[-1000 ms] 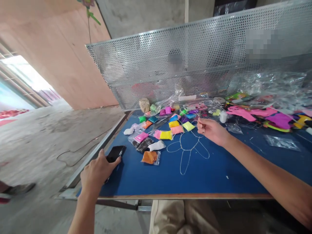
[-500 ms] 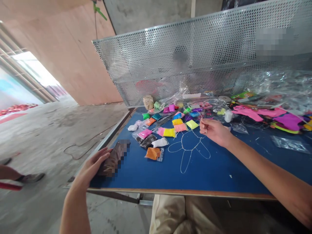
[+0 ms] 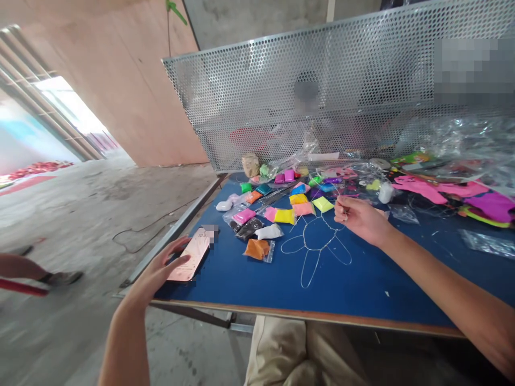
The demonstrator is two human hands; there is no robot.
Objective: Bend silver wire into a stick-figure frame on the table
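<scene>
My left hand (image 3: 163,268) grips a phone (image 3: 192,258) by its left edge at the near left corner of the blue table (image 3: 362,279); the phone is tilted up with its lit screen facing me. My right hand (image 3: 359,220) rests further back on the table, fingers pinched on the top end of a thin bent wire figure (image 3: 317,247) that lies flat on the blue surface. Between my hands lie several small bags of coloured clay (image 3: 277,214), among them an orange one (image 3: 257,249), a white one (image 3: 269,232) and a black one.
A perforated metal screen (image 3: 341,91) stands along the table's far edge. Pink and purple foam cut-outs (image 3: 442,188) and clear plastic wrapping (image 3: 466,139) crowd the back right. A concrete floor lies to the left, where another person's leg and shoe (image 3: 36,271) show.
My left hand has lifted the dark phone off the table and tilted it up; its screen now shows lit. My right hand keeps its pinch on the wire.
</scene>
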